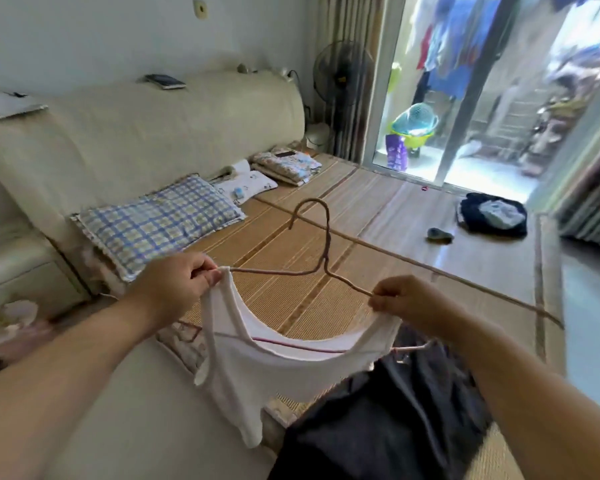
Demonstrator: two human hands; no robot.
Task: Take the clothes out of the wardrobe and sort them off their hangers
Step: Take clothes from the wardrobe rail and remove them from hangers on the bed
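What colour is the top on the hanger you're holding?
White. The top shows best in the head view.

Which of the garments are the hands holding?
The white vest, pinched at its straps by the left hand and the right hand. The near dark garment and the far dark pile lie unheld.

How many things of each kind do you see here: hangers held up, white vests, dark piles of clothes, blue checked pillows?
Hanger, held up: 1
White vest: 1
Dark piles of clothes: 2
Blue checked pillow: 1
Total: 5
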